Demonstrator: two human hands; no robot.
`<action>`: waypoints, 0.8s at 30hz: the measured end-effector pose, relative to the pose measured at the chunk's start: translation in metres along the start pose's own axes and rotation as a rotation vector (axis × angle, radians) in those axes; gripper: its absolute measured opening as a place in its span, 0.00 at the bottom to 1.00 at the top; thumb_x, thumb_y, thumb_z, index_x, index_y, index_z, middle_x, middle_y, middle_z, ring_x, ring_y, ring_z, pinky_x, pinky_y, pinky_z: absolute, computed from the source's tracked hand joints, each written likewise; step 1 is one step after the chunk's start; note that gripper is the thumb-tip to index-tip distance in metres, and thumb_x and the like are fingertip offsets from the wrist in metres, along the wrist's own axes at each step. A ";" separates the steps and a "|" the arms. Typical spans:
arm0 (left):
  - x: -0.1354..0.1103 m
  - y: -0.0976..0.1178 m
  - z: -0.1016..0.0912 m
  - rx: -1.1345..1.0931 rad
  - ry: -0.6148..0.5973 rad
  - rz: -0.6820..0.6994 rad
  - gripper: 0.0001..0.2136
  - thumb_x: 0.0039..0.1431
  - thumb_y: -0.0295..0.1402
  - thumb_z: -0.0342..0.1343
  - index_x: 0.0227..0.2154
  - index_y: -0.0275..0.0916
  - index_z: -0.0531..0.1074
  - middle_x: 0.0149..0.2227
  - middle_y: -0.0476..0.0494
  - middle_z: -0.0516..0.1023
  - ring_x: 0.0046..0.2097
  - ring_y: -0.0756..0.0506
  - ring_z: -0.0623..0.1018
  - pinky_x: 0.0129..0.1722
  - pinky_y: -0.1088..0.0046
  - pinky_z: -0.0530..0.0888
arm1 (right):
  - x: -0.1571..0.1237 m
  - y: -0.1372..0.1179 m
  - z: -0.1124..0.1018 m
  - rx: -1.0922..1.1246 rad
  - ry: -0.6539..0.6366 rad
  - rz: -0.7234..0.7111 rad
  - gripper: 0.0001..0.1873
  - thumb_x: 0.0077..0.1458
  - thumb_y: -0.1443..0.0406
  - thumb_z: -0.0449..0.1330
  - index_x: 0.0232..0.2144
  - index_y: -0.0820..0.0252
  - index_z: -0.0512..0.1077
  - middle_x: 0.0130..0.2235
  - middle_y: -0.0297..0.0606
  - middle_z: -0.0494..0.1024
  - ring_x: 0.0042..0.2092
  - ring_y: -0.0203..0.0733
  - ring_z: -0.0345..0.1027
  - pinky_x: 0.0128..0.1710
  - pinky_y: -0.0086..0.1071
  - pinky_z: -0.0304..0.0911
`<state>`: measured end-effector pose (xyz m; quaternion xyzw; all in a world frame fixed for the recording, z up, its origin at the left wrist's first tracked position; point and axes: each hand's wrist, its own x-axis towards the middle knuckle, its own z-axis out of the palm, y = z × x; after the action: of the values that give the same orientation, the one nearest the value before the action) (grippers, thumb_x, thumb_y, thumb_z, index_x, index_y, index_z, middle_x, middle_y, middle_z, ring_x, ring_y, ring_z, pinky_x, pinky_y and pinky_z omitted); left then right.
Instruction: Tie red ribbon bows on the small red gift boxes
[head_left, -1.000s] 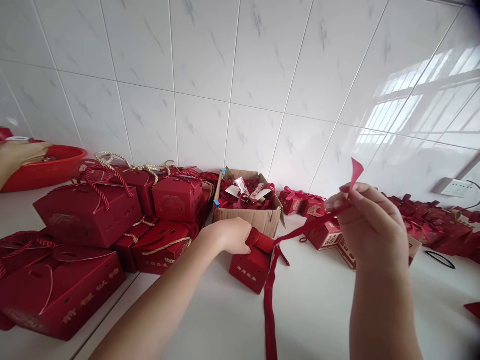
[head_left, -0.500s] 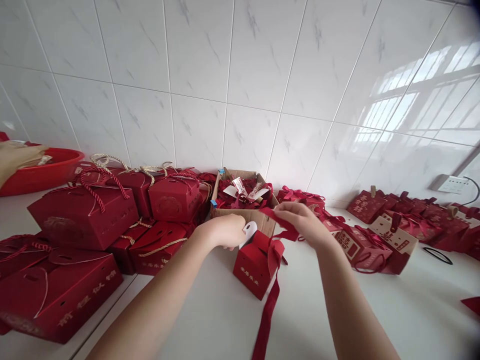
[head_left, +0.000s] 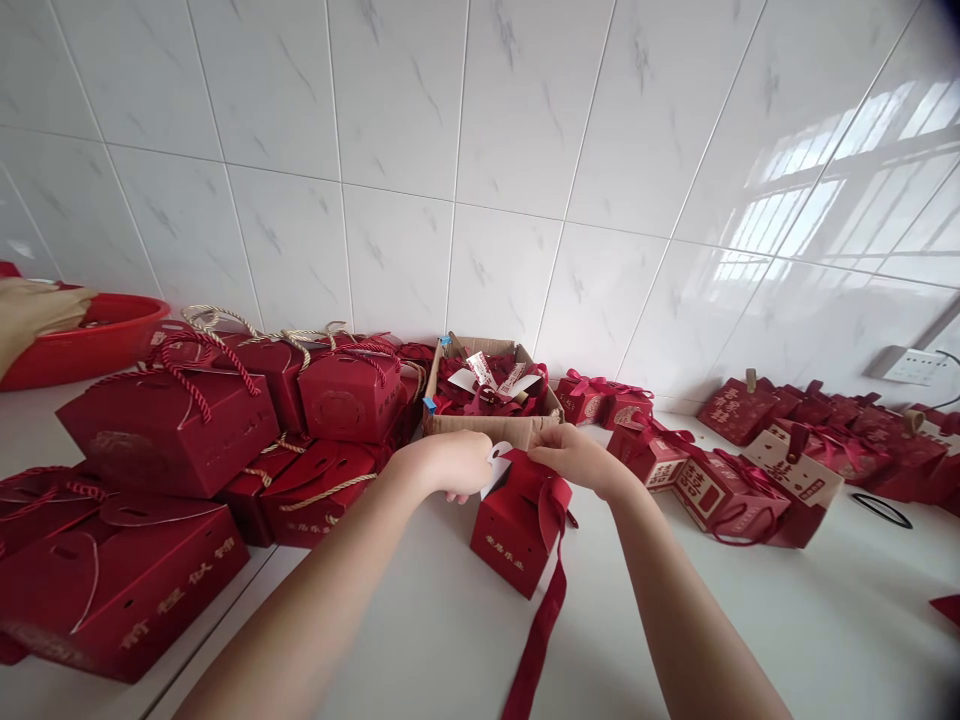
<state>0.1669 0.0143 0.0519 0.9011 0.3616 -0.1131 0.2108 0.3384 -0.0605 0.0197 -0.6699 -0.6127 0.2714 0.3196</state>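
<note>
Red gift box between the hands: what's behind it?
An open cardboard carton holding red pieces and printed slips; the left hand, right hand and gift box mostly hide its lower front.

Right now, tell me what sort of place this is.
Perhaps a packing workroom: a small red box with a trailing ribbon, bigger boxes stacked to the left, and an open carton, all on a white table.

The box (head_left: 506, 535) stands mid-tabletop (head_left: 622, 640), a ribbon (head_left: 544, 625) running from its right side toward the viewer. Behind it, near the wall (head_left: 502, 130), sits a carton (head_left: 510, 425) with cards (head_left: 480, 371) in it. Stacked cases (head_left: 169, 430) lie left, a basin (head_left: 97, 347) behind them; packs (head_left: 731, 492) lie right, a socket (head_left: 907, 367) farther back.
</note>
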 end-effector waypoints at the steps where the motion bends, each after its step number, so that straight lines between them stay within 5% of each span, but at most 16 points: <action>1: 0.000 0.000 0.000 -0.004 0.003 0.000 0.12 0.53 0.36 0.45 0.20 0.37 0.67 0.26 0.38 0.78 0.23 0.45 0.73 0.26 0.68 0.68 | 0.000 0.000 0.000 -0.004 0.008 -0.003 0.11 0.46 0.63 0.53 0.18 0.59 0.55 0.20 0.27 0.52 0.23 0.30 0.44 0.22 0.28 0.40; 14: 0.001 -0.003 0.003 -0.049 0.007 0.020 0.12 0.55 0.38 0.46 0.21 0.37 0.64 0.26 0.38 0.80 0.26 0.44 0.76 0.27 0.69 0.69 | 0.004 0.004 0.011 -0.011 0.007 -0.017 0.16 0.49 0.58 0.56 0.18 0.59 0.56 0.21 0.27 0.55 0.24 0.30 0.46 0.22 0.27 0.44; 24: -0.001 -0.001 0.002 -0.025 -0.015 0.022 0.13 0.56 0.38 0.45 0.21 0.37 0.64 0.28 0.37 0.80 0.27 0.44 0.77 0.27 0.69 0.69 | 0.008 0.005 0.019 0.005 0.016 -0.056 0.09 0.50 0.61 0.55 0.31 0.61 0.70 0.25 0.31 0.67 0.26 0.32 0.56 0.24 0.27 0.51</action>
<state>0.1657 0.0138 0.0500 0.9016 0.3512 -0.1132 0.2260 0.3280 -0.0512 0.0042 -0.6537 -0.6281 0.2584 0.3337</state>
